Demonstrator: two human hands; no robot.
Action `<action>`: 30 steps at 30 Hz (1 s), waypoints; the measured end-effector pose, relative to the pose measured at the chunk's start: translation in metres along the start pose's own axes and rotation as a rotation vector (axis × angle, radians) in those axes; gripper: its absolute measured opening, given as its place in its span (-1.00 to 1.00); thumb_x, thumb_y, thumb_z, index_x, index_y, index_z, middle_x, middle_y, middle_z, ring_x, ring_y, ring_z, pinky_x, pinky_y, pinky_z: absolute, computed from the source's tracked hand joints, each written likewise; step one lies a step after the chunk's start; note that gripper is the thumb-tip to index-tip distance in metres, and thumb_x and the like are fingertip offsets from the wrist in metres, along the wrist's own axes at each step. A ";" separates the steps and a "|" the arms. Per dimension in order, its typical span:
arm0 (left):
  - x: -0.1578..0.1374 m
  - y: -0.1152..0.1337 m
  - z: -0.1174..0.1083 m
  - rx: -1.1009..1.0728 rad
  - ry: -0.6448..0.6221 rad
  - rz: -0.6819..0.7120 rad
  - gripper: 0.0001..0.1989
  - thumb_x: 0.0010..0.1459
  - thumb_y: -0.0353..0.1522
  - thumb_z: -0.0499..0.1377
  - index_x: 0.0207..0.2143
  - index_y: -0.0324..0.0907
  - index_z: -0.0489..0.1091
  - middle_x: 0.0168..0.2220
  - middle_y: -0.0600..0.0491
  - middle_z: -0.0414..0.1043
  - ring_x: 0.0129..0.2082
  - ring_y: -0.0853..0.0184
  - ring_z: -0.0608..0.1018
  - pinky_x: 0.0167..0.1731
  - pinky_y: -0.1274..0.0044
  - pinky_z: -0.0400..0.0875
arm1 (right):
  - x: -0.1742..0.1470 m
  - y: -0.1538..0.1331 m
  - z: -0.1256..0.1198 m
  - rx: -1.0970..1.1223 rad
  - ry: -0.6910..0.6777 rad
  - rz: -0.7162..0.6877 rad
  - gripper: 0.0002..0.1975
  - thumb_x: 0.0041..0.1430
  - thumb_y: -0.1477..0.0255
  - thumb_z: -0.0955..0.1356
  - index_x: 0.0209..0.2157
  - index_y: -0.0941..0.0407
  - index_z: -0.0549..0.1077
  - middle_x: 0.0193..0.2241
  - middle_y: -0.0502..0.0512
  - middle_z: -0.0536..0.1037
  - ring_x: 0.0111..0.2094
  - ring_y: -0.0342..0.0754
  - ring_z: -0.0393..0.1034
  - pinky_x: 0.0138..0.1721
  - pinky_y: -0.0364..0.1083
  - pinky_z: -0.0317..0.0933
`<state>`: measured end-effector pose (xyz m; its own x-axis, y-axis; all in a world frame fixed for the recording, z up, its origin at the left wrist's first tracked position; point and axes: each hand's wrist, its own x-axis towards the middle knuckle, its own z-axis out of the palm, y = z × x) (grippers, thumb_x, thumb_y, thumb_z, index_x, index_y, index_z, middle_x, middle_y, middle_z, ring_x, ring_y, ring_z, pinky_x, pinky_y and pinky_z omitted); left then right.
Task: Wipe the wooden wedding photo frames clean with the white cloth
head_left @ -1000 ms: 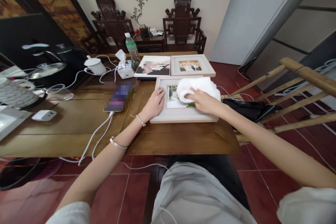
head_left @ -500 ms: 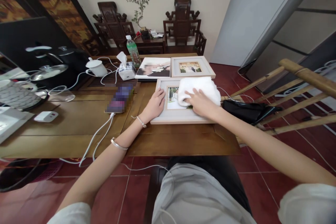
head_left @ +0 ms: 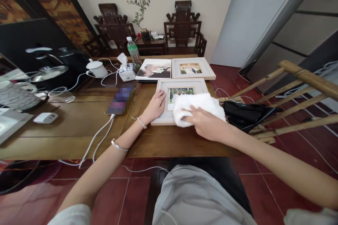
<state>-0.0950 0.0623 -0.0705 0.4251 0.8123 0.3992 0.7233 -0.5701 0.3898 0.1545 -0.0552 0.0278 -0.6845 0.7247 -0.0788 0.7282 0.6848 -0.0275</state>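
A pale-framed picture frame [head_left: 182, 83] with a photo of two people lies flat on the wooden table [head_left: 155, 140]. My left hand [head_left: 156, 105] rests on its left edge, fingers laid along the rim. Over the lower right part of the frame is a folded white towel [head_left: 198, 107], which hides that corner. My right hand [head_left: 204, 121] presses on this towel, with the thumb tucked at its fold and the fingers on top. Behind stand a second picture frame [head_left: 208, 72] and a flat photo panel [head_left: 154, 68], side by side.
Left of the frame lies a phone [head_left: 120, 100] with a white cable. Further back are a tissue box [head_left: 127, 72], a plastic bottle [head_left: 134, 52] and a lidded white cup [head_left: 97, 68]. A black bag [head_left: 240, 114] and a bamboo chair [head_left: 303, 74] are on the right.
My right hand has drawn the towel down toward me, uncovering more of the photo and its upper right border. My left hand has stayed at the left edge.
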 end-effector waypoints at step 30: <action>0.000 0.001 -0.001 0.023 -0.001 0.013 -0.54 0.37 -0.39 -0.06 0.22 -0.35 0.37 0.29 -0.27 0.34 0.41 -0.01 0.24 0.40 0.09 0.15 | -0.013 0.000 -0.033 0.079 -0.173 -0.079 -0.45 0.10 0.77 0.21 0.02 0.12 0.58 -0.04 0.31 0.61 -0.06 0.15 0.53 -0.09 0.02 0.30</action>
<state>-0.0944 0.0615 -0.0692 0.4350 0.8052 0.4029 0.7301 -0.5774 0.3655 0.1622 -0.0627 0.0613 -0.7287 0.6402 -0.2432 0.6773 0.7263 -0.1176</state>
